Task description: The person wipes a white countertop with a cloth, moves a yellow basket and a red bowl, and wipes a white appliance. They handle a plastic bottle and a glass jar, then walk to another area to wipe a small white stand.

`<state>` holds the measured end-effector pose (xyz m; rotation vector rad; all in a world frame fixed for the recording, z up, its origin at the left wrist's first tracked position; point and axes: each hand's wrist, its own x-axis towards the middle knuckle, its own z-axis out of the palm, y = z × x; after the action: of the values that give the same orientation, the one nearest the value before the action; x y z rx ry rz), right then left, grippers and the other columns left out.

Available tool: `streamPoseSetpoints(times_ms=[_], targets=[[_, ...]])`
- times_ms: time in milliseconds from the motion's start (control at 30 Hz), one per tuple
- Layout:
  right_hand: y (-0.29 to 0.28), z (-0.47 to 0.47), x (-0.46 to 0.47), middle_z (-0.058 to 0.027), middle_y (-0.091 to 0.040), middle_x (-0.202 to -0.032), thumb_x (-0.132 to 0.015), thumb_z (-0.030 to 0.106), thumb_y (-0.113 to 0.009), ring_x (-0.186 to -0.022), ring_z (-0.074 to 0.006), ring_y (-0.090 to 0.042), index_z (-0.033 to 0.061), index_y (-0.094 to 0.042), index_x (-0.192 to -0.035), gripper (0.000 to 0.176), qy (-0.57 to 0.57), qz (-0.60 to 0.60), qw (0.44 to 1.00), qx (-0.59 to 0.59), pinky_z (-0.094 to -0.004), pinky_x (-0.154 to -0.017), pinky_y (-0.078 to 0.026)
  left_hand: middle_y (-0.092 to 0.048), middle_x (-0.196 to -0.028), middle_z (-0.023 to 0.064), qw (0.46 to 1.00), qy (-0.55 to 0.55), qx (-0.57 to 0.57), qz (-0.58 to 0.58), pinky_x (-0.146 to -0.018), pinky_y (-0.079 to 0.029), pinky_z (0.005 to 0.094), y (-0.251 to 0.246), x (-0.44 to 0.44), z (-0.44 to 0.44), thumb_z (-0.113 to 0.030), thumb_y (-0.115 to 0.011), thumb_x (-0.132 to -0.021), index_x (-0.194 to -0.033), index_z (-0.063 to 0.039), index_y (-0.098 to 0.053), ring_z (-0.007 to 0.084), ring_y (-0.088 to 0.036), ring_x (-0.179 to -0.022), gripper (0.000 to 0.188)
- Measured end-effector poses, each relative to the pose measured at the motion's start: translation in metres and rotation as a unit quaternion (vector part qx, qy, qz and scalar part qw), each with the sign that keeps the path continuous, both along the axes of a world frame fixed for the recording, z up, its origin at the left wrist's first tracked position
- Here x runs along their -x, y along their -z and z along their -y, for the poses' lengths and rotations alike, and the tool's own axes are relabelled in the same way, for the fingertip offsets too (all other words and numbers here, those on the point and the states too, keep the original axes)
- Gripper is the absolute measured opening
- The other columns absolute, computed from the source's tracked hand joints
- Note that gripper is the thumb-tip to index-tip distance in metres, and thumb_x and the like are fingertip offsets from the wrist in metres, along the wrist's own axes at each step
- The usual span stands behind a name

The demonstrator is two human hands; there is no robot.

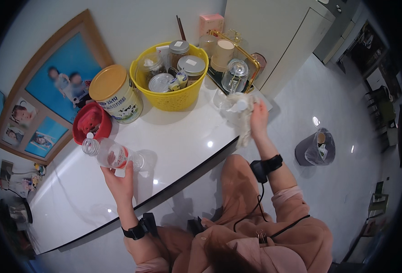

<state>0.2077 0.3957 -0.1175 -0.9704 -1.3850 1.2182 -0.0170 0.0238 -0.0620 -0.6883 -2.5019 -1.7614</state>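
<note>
My left hand [119, 181] grips a clear plastic bottle [114, 153] with a red and white label, at the left part of the white glossy counter [184, 136]. The bottle's neck is uncapped and points up and left, towards a red bowl [107, 124] with a red item inside. In my right hand [259, 117] is a crumpled off-white cloth [243, 131], held over the counter's right end. A small white round thing [241, 105], perhaps a cap, shows against the cloth. Just behind the cloth stands a glass jar [235, 73] with a shiny lid.
A yellow plastic basket [173, 100] holds several jars and packets. Beside it stand a milk powder tin [117, 99] and a gold-rimmed tray [254, 63] of glassware. A wooden photo frame [100, 44] leans on the wall. On the floor is a lined bin [305, 150].
</note>
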Motion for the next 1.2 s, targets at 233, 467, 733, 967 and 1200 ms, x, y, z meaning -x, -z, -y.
streamPoseSetpoints(times_ms=[233, 467, 733, 967, 1200], targets=[[0.02, -0.072, -0.03, -0.0144, -0.065, -0.103, -0.09, 0.015, -0.046, -0.098, -0.0224, -0.059, -0.0017, -0.061, -0.11, 0.03, 0.087, 0.1, 0.991, -0.036, -0.0319, -0.085, -0.046, -0.051, -0.131, 0.0183, 1.0, 0.006, 0.016, 0.016, -0.104, -0.039, 0.0389, 0.004, 0.002, -0.007, -0.011, -0.074, -0.076, -0.137, 0.0, -0.038, 0.0292, -0.052, -0.121, 0.072], [0.012, -0.04, -0.002, -0.0217, -0.063, -0.099, -0.076, 0.019, -0.06, -0.105, -0.0355, -0.052, 0.0038, -0.062, -0.113, 0.039, -0.001, 0.411, 0.882, -0.232, -0.0421, -0.091, -0.045, -0.051, -0.13, 0.0182, 0.999, 0.008, 0.047, 0.005, -0.103, -0.039, 0.0386, 0.008, 0.004, -0.007, -0.012, -0.074, -0.076, -0.136, 0.0, -0.039, 0.0291, -0.052, -0.121, 0.07], [-0.001, 0.005, 0.017, -0.0223, -0.06, -0.091, -0.081, 0.011, -0.051, -0.093, -0.0362, -0.054, 0.0033, -0.061, -0.111, 0.033, -0.083, 0.389, 0.891, -0.217, -0.0415, -0.085, -0.045, -0.052, -0.13, 0.0178, 0.999, 0.025, 0.047, 0.005, -0.103, -0.039, 0.038, 0.009, 0.002, -0.012, -0.013, -0.074, -0.078, -0.134, 0.001, -0.042, 0.0285, -0.052, -0.121, 0.067], [0.0, 0.082, 0.062, -0.0197, -0.061, -0.099, -0.08, 0.007, -0.049, -0.091, -0.0356, -0.054, 0.002, -0.06, -0.115, 0.037, -0.223, 0.327, 0.878, -0.269, -0.0406, -0.087, -0.046, -0.052, -0.13, 0.0178, 0.999, 0.018, 0.043, 0.001, -0.103, -0.039, 0.0381, 0.012, 0.003, -0.009, -0.014, -0.074, -0.078, -0.135, 0.001, -0.04, 0.0282, -0.052, -0.121, 0.068], [-0.002, 0.09, 0.075, -0.0105, -0.059, -0.098, -0.092, 0.012, -0.039, -0.096, -0.018, -0.054, 0.0019, -0.055, -0.11, 0.026, -0.238, 0.086, 0.965, -0.062, -0.0306, -0.088, -0.043, -0.053, -0.13, 0.0173, 0.999, 0.019, 0.025, 0.001, -0.102, -0.039, 0.0376, 0.01, 0.006, -0.015, -0.013, -0.074, -0.078, -0.136, 0.0, -0.04, 0.0275, -0.053, -0.12, 0.068]])
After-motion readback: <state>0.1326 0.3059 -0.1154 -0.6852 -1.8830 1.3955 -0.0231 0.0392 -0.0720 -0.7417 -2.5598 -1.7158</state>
